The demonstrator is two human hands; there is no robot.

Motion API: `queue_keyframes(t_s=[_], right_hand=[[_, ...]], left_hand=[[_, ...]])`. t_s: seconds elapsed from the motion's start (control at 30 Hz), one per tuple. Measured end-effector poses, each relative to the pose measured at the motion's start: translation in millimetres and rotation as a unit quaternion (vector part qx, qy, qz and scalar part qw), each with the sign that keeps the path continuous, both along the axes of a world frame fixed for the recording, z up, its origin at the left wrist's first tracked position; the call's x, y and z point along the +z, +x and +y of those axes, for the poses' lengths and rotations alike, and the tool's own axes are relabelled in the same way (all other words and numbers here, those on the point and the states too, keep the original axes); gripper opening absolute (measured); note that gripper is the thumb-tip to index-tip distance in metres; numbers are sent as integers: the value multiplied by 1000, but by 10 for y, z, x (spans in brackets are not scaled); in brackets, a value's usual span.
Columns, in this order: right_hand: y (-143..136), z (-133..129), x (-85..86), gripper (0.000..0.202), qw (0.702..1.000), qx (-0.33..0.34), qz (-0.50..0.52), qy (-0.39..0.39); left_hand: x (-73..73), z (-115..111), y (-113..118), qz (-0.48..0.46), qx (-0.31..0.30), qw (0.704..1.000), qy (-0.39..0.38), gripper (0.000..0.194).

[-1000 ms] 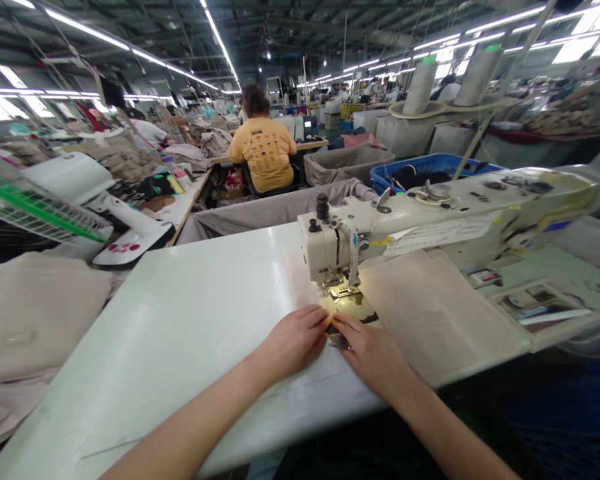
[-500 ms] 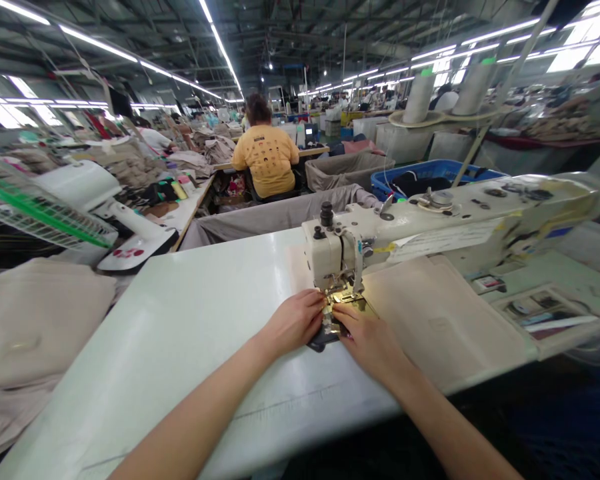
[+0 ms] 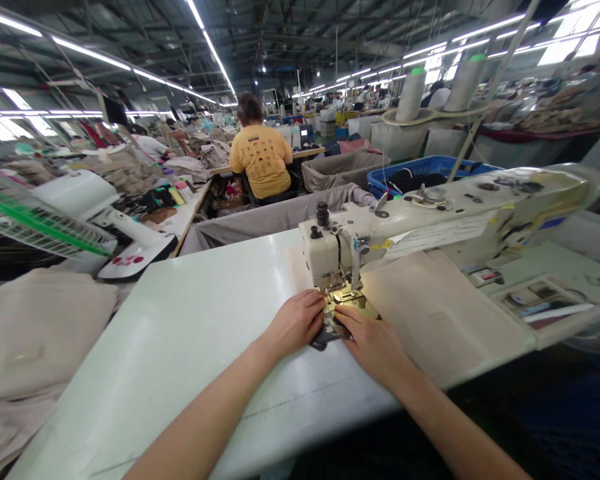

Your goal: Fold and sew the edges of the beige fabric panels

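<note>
A cream sewing machine stands on the pale table, its lamp lighting the metal plate under the needle. Just left of the presser foot is my left hand, its fingers bent together at the plate's edge. My right hand lies on the right front of the plate with its fingertips close to the needle. Both hands' fingers are pressed together, and whatever is between them is too small to make out. Beige fabric lies flat to the right of the machine head.
On the left are a beige fabric stack and a white fan. Behind the table stand a grey cloth-lined bin and a blue basket. A person in a yellow shirt sits beyond. A parts tray lies right.
The view has shifted slightly. My right hand's fingers have moved a little at the plate, while my left hand stays nearly in place beside the needle.
</note>
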State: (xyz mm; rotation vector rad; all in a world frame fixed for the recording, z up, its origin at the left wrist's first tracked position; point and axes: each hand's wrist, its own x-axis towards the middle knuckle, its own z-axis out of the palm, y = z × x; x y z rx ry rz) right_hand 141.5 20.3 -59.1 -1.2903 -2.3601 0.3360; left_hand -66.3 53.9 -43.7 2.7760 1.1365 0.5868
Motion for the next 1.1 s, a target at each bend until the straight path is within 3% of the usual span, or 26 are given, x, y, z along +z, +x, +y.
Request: queue_keyframes(t_s=[0.4, 0.57, 0.77, 1.1], right_hand=[[-7, 10, 5, 44, 1000, -5, 16, -4], [69, -31, 25, 41, 999, -7, 38, -21], [191, -180, -62, 43, 998, 14, 69, -3], [203, -296, -85, 51, 998, 41, -42, 9]], left_hand=[[24, 9, -27, 15, 26, 999, -13, 32], [98, -271, 105, 66, 71, 995, -13, 22], [86, -696, 249, 109, 59, 992, -9, 29], [-2, -703, 180, 109, 21, 993, 28, 36]])
